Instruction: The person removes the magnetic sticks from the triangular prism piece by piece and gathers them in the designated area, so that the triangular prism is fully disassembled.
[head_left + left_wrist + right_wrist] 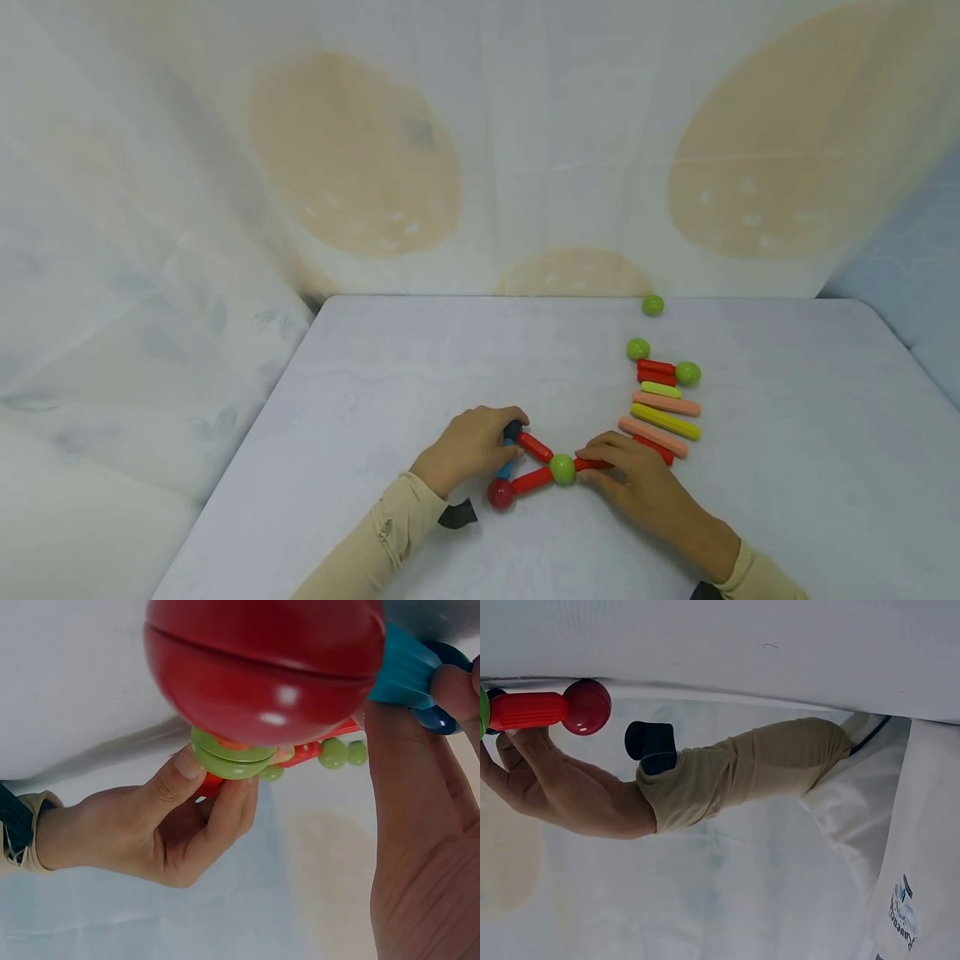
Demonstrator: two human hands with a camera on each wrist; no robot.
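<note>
Both hands are down on the white table (787, 400), working a little frame of magnetic sticks and balls. The left hand (468, 447) has its fingers curled over a dark blue ball (513, 430) at the top corner, with a teal stick (507, 468) running down beneath it toward a red ball (500, 493). I'd guess it's pinning that corner so the frame doesn't slide.

The right hand (637, 482) has thumb and fingers pinched round a short red stick (590, 463) that sits against the green ball (562, 468), the joint where two other red sticks (534, 447) meet. The left wrist view shows that pinch nicely (thumb on one side, forefinger on the other).

So the frame itself lies between the two hands, near the front edge of the table.

Just beyond the right hand there's a row of spare sticks (666, 408) laid side by side, in red, yellow-green, salmon and yellow, probably lined up there for easy reach. Two loose green balls sit at the far end of the row, and one stray ball (652, 305) has ended up by the curtain (480, 150).
</note>
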